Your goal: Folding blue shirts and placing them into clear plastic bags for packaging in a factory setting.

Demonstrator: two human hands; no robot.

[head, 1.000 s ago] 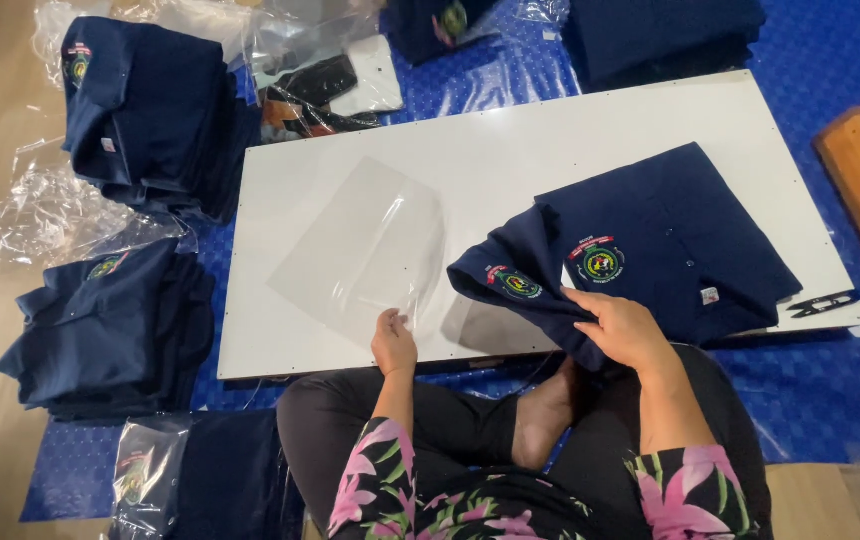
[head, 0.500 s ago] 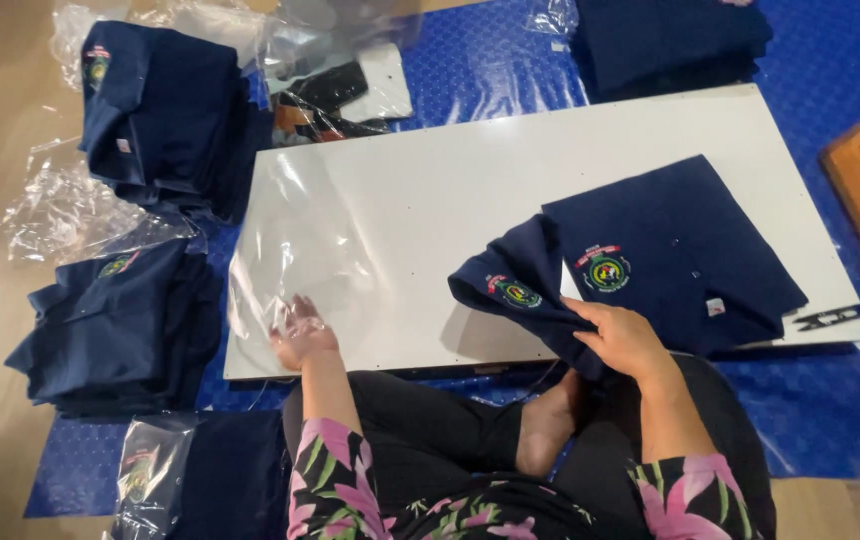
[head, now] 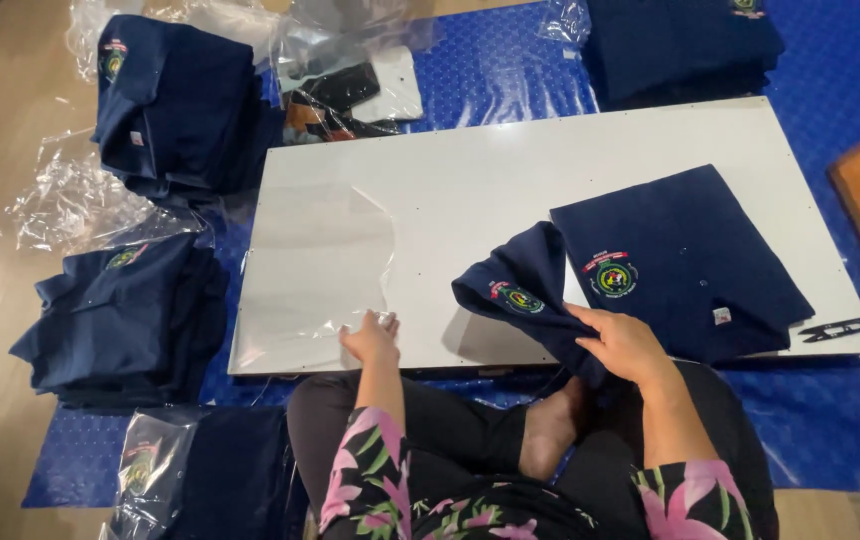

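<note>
Left hand pinched a clear plastic bag at the white board's near edge, lower centre, right hand gripped a folded navy shirt over that edge, bare board between them

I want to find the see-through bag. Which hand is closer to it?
Left. The left hand touches the clear plastic bag at its near corner on the white board. The right hand is farther right, gripping a folded navy shirt.
</note>
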